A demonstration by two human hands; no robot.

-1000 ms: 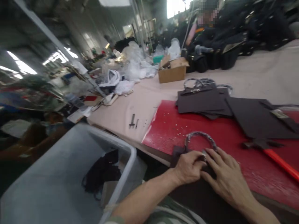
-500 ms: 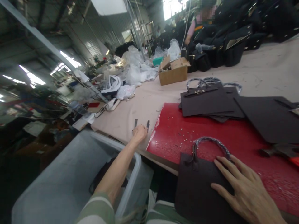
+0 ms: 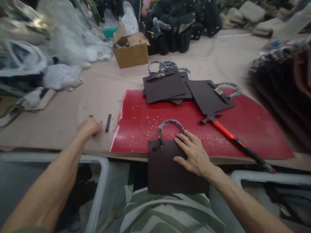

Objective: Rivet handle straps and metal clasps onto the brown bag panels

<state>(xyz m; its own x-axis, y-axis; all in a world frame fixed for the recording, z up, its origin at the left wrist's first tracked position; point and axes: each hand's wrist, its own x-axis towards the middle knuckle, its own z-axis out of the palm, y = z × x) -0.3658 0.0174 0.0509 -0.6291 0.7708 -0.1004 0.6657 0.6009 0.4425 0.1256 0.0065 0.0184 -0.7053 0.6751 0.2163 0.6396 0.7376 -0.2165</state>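
My right hand [image 3: 194, 153] lies with fingers spread on a dark brown bag panel [image 3: 167, 171] at the table's front edge. A plastic-wrapped handle [image 3: 171, 122] arches up from the panel's top, close to my fingertips. To the left, on the pale tabletop, my left hand [image 3: 89, 127] is closed and slightly blurred. Small dark and metallic bits show at its fingers, but what it grips is unclear. Beside it lies a narrow dark strip [image 3: 108, 123].
A red mat [image 3: 136, 129] with scattered tiny metal bits bears a hammer [image 3: 233, 139] and more brown bag panels [image 3: 165, 87]. Behind stands a cardboard box [image 3: 132, 55]. Grey bins [image 3: 104, 168] flank me below the edge. Blurred stacked pieces [image 3: 279, 84] stand right.
The view has swung right and levelled, bringing the whole hammer and the right-hand stack into sight. My left hand has closed over the spot of one dark strip. My right hand stays on the panel.
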